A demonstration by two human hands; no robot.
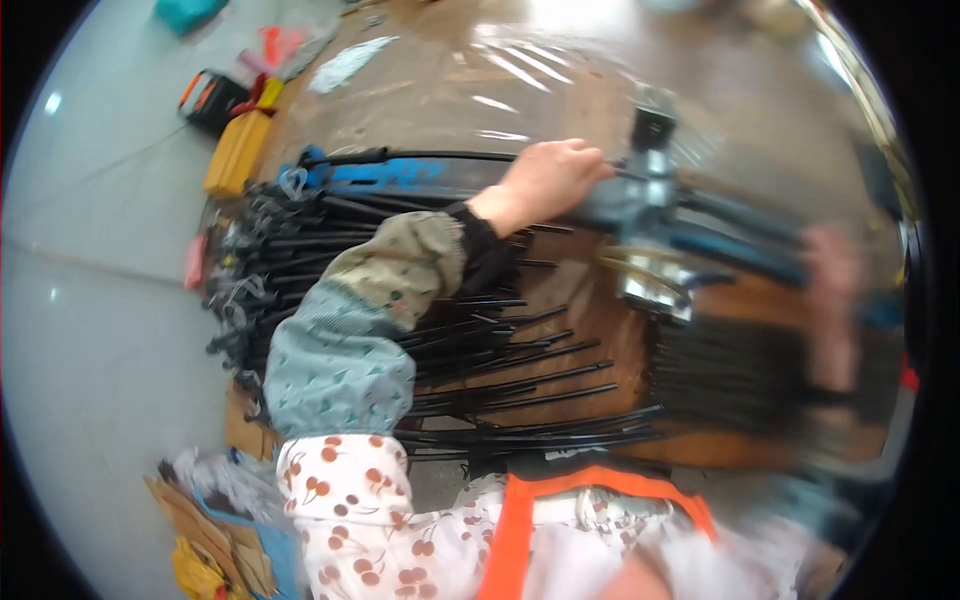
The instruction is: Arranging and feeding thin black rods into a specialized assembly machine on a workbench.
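My left hand is closed on a thin black cable, which runs out to the left with a thicker sleeve on it. Its fingertips are beside a metal bench tool with clamped shiny parts. Long blue and dark handles extend from that tool to the right. At their outer ends is my right hand, so smeared by motion that its fingers and grip cannot be made out. Below my left forearm lies a large bundle of black cables, their thin ends pointing right.
The wooden table carries clear plastic sheeting at the back. A dark stack of thin rods lies below the tool. A yellow box and a black-and-orange case stand at far left. Cardboard lies at lower left.
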